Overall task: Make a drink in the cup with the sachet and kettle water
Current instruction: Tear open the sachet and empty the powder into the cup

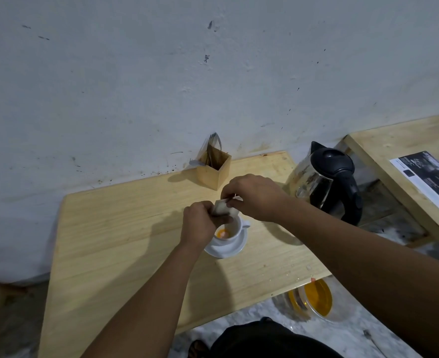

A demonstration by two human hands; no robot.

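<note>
A white cup (232, 232) stands on a white saucer (235, 248) in the middle of the wooden table (125, 241). Orange powder (223, 233) lies in the cup's bottom. Just above the cup's rim, a small pale sachet (223, 208) is pinched from both sides. My left hand (199, 220) grips its left end and my right hand (254, 196) grips its right end. A glass kettle (321, 182) with a black lid and handle stands at the table's right edge, behind my right forearm.
A wooden box (214, 169) holding cutlery and sachets sits at the back of the table against the wall. A second wooden table (383, 151) with a printed sheet (430, 177) stands on the right. A clear container with orange contents (312, 298) sits on the floor below the table's right corner.
</note>
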